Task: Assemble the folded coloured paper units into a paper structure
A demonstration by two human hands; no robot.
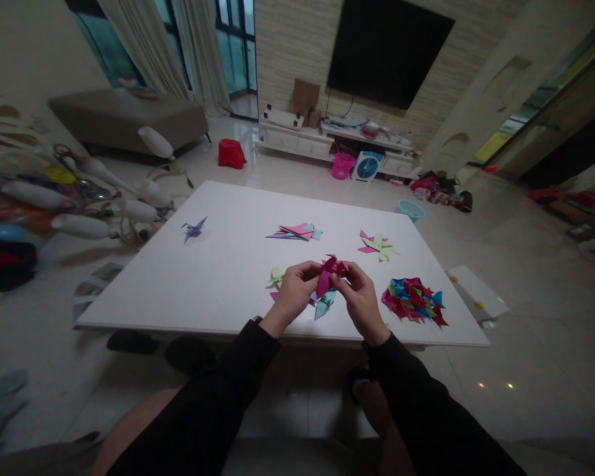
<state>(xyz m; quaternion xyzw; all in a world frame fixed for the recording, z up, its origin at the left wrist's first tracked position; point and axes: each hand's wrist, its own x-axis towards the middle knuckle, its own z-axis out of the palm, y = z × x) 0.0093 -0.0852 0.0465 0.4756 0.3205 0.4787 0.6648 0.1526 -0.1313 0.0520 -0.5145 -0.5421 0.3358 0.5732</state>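
Between both hands, above the near part of the white table, is a magenta folded-paper piece [326, 281], apparently an origami crane. My left hand [295, 291] pinches its left side, and my right hand [361, 297] grips it from the right with the thumb in front. Under and behind the hands lie more folded papers: a pale green one [276, 276] at the left and a light blue one [325, 305] below. My hands and the magenta piece partly hide that group.
On the white table [188, 291] stands a purple paper crane [195, 230] at far left. Flat folded strips [297, 231] lie at the back middle, pink and green folded pieces [378, 246] right of them. A pile of shiny colored folded papers [413, 301] sits near the right edge.
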